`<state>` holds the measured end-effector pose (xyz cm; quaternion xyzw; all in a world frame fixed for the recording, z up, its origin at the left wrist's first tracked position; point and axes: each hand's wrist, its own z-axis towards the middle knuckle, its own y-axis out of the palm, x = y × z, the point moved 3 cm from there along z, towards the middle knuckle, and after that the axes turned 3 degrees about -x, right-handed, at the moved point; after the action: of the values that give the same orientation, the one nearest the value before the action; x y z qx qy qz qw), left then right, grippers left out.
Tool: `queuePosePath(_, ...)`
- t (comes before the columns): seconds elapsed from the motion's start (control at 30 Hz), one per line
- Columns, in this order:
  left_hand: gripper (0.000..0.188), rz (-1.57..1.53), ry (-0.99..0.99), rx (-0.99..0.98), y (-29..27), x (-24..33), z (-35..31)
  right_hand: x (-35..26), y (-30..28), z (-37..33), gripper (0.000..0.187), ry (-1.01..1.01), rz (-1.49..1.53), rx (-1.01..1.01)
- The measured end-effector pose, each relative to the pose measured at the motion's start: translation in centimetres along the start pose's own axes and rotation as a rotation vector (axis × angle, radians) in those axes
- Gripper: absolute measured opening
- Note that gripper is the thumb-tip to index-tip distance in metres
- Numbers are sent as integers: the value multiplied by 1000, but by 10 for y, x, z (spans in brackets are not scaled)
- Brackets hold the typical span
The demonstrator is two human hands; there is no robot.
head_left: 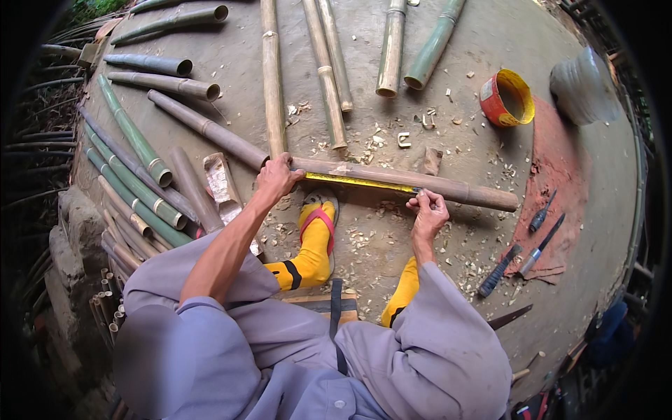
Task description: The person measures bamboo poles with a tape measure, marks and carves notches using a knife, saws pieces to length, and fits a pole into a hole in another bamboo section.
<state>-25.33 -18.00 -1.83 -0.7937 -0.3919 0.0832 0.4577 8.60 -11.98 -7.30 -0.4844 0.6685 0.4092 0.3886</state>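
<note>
A brownish bamboo pole (476, 194) lies crosswise on the ground before me, running from the upper left to the right. Along its near side stretches a yellow measuring tape (358, 180), pulled straight between my hands. My left hand (277, 178) is closed at the tape's left end, pressed against the pole. At the other end my right hand (428, 211) pinches the tape with thumb and fingers. A small dark tip shows at those right fingertips; I cannot tell what it is. My foot (316, 241) in a yellow sock and sandal rests just below the pole.
Many bamboo lengths, such as a green one (136, 133), lie left and ahead. At right are a red-yellow can (505, 99), a plastic container (584, 87) and a red cloth (553, 182) with a screwdriver (542, 211) and a knife (542, 245). Wood chips litter the ground.
</note>
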Motion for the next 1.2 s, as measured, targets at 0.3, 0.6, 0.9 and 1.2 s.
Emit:
queuePosePath(0.3,43,3,51,58,0,-6,6,2,3,-1,14,3,-21,-8)
queuePosePath(0.6,49,-8,18,44,9,-11,11,6,2,0,6,8,-9,-5)
queuePosePath(0.9,50,25,90,88,12,-13,17,8,0,-1,8,-4,28,7)
queuePosePath(1.2,50,-23,71,77,15,-19,20,8,3,-1,9,-12,29,-3)
